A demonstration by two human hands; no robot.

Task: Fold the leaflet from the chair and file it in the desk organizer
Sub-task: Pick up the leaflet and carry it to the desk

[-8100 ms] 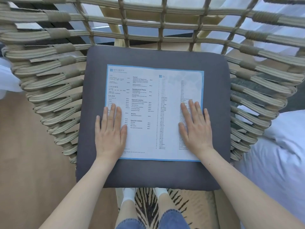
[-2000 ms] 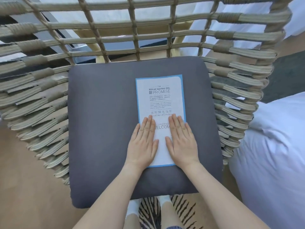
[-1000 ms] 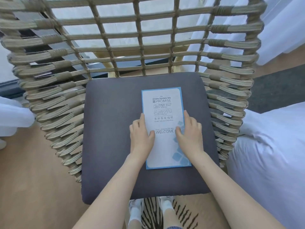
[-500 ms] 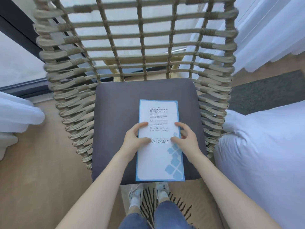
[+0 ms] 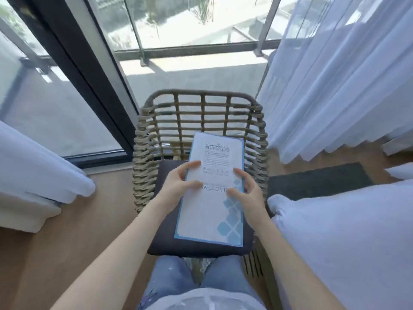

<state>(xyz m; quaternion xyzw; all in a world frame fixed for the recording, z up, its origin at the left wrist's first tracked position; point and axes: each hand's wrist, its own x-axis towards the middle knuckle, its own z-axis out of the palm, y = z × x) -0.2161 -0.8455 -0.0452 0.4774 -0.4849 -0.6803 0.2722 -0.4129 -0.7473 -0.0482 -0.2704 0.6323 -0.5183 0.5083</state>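
Above the grey seat cushion (image 5: pixel 165 175) of the woven chair (image 5: pixel 201 117), I have the folded leaflet (image 5: pixel 212 198) lifted clear, its printed cover facing up at me and its long axis running away from my body. My left hand (image 5: pixel 178 186) grasps the left long edge near the middle, thumb on top and the other digits hidden under the sheet, while my right hand (image 5: pixel 248 193) pinches the right edge at about the same level, thumb over the blue pattern. I hold it from both sides, I judge, so the fold stays shut and the thin paper does not sag or spring open while it is carried. So the leaflet lies between my two hands, touching both, with its far end over the chair back and its near end over the front of the cushion. The folding looks done; no desk organizer shows anywhere here, only the window (image 5: pixel 178 41), curtain (image 5: pixel 335 86) and bed (image 5: pixel 346 220), so I would have to turn and find it.
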